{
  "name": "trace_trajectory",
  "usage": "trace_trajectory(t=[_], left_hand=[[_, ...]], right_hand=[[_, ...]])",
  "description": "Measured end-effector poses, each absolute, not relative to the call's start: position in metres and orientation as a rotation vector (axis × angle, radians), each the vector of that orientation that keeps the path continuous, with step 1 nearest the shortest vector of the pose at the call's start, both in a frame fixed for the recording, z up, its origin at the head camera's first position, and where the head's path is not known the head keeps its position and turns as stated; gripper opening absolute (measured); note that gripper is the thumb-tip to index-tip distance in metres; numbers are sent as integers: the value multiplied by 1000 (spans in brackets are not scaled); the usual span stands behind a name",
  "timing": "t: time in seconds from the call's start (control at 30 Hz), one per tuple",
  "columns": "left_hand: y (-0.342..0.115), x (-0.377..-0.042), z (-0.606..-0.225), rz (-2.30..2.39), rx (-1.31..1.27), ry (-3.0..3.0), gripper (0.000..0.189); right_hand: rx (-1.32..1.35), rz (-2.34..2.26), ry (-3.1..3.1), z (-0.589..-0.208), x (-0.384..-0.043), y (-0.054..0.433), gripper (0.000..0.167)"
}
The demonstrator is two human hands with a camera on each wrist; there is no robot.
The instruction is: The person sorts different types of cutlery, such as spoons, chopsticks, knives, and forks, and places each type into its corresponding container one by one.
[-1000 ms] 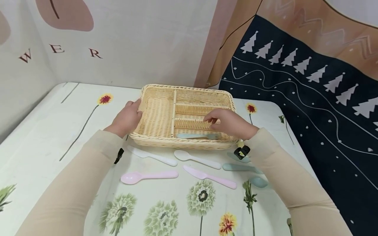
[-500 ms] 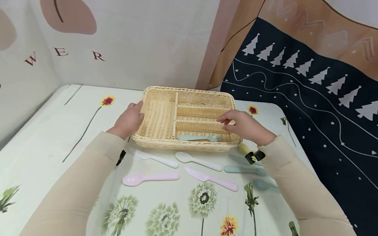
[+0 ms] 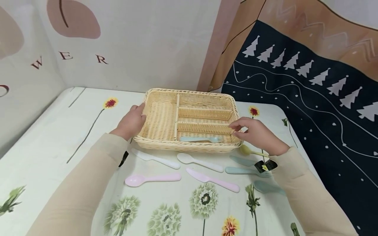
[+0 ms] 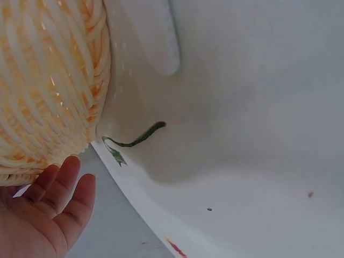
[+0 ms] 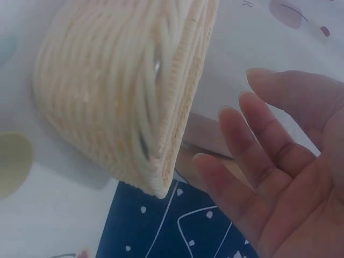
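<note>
On the white floral surface, a pale rectangular wicker basket sits mid-frame, the left hand at its left, perhaps steadying it (grip unclear), the relaxed right hand empty at its right, a slim light-blue plastic fork lengthwise in its lower-right compartment, seemingly fitting.

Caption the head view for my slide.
Left hand on wicker basket, blue fork inside; right hand near it, holding nothing.

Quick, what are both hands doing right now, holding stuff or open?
Left hand: holding the basket at its left side.
Right hand: open, holding nothing, near the basket's right end.
</note>
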State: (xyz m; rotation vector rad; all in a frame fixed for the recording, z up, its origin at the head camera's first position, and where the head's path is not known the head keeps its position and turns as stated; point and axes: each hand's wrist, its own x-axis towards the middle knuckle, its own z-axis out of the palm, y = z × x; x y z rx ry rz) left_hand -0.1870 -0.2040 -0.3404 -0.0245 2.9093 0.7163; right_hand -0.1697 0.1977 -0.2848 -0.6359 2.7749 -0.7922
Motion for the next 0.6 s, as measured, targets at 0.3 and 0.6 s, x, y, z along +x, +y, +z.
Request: trace_trajectory(t=[0.3,0.6], left_hand=[[-203,-187,-341,704,-28,2903,57],[-203,-185,-339,718,-38,2908,57]], right_hand=[[-638,-831,2751,-289,-161,204,28],[-652,-836,2762,-297,-155,209,26]])
